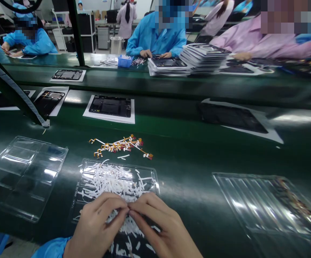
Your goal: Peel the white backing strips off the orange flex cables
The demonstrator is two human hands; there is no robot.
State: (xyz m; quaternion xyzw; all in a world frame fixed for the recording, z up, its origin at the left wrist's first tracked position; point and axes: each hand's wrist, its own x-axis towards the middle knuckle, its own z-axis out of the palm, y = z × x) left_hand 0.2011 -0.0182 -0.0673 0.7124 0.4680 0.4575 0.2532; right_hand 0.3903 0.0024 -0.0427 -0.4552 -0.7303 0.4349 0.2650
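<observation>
My left hand (97,225) and my right hand (161,227) meet fingertip to fingertip at the near edge of the bench, pinching something very small between them; what it is cannot be made out. They hover over a clear plastic tray (150,179) heaped with white paper strips (109,181). Just beyond the tray lies a loose pile of orange flex cables (121,145) with white tabs on the dark green bench.
An empty clear tray (23,175) lies at left, another clear tray (268,208) at right. Dark tablet housings on white sheets (109,107) ride the belt beyond. A black slanted frame bar (13,93) stands at left. People in blue and pink coats work across the belt beside stacked housings (198,55).
</observation>
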